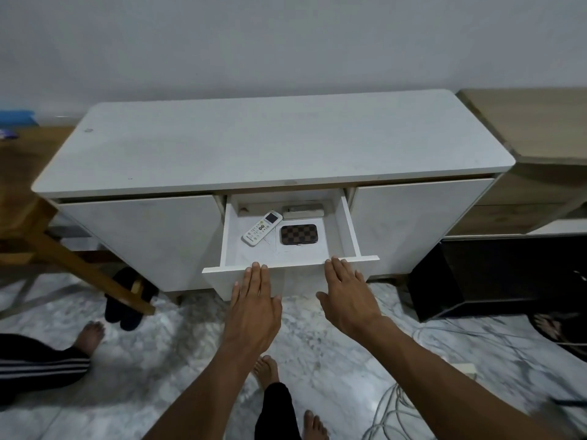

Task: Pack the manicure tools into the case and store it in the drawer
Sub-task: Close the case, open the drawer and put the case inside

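Reaching forward, you had both hands flat and empty on the front panel of the open drawer [290, 268] of the white cabinet [273, 147]. Your left hand [254, 300] lay with fingers spread near the panel's middle, and your right hand [347, 293] rested toward its right side, the two hands apart. Inside the drawer, the closed manicure case [298, 234], brown with a checkered pattern, lay flat on the bottom. Just beside it on the left lay a white remote control [262, 228] at an angle. Behind them sat a pale flat box [303, 212]. The writing on the remote was too small to read.
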`<action>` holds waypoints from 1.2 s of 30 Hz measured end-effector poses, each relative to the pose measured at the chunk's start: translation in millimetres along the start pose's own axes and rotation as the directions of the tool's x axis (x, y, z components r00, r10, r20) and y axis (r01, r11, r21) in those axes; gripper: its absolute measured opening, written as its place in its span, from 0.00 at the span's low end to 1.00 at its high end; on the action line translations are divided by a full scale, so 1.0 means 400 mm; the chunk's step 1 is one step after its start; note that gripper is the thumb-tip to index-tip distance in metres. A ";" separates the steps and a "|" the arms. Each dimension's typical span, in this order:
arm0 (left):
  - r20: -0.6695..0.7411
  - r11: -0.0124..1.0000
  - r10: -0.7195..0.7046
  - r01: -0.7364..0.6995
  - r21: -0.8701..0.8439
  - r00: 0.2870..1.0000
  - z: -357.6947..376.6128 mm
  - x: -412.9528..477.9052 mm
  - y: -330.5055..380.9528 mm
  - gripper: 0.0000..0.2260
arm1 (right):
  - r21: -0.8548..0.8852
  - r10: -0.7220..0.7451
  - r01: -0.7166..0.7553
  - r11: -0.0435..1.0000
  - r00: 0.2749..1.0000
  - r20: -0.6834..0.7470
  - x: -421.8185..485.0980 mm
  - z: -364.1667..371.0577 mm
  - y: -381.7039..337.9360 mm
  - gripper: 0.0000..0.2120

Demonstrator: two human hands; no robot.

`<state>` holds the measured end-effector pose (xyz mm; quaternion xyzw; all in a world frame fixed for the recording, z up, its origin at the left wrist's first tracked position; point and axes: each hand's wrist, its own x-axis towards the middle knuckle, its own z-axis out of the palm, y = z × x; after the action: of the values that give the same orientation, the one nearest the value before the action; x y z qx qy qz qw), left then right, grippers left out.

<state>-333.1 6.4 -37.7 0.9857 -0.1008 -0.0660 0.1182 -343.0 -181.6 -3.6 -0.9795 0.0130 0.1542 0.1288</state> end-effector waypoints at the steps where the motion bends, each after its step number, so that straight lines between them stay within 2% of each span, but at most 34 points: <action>1: -0.005 1.000 0.001 -0.001 0.004 1.000 -0.001 0.001 0.001 0.29 | -0.006 0.000 0.000 1.000 1.000 -0.004 0.001 -0.001 0.001 0.32; 10: 0.014 0.999 0.004 -0.005 0.050 1.000 -0.002 0.055 -0.004 0.34 | -0.058 0.025 -0.026 0.998 1.000 -0.005 0.057 -0.010 -0.002 0.30; 15: 0.025 0.999 0.008 -0.009 0.031 1.000 -0.015 0.122 -0.012 0.27 | -0.076 0.020 -0.020 0.997 1.000 0.000 0.119 -0.028 -0.002 0.31; 23: 0.028 0.999 0.050 -0.050 0.013 0.998 -0.039 0.257 -0.040 0.27 | -0.041 0.018 -0.017 0.999 1.000 0.009 0.249 -0.087 -0.004 0.33; 28: 0.005 0.998 0.068 -0.068 -0.010 0.998 -0.053 0.346 -0.047 0.27 | -0.008 0.022 -0.022 1.000 0.999 -0.043 0.320 -0.121 -0.011 0.33; 36: -0.037 0.994 0.105 -0.104 0.035 0.994 -0.047 0.470 -0.068 0.27 | -0.015 0.036 -0.037 0.999 0.998 -0.043 0.417 -0.156 -0.010 0.33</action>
<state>-142.9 -3.7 -46.4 0.9819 -0.1511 -0.0389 0.1073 -165.3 -191.4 3.8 -0.9832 0.0323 0.1357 0.1180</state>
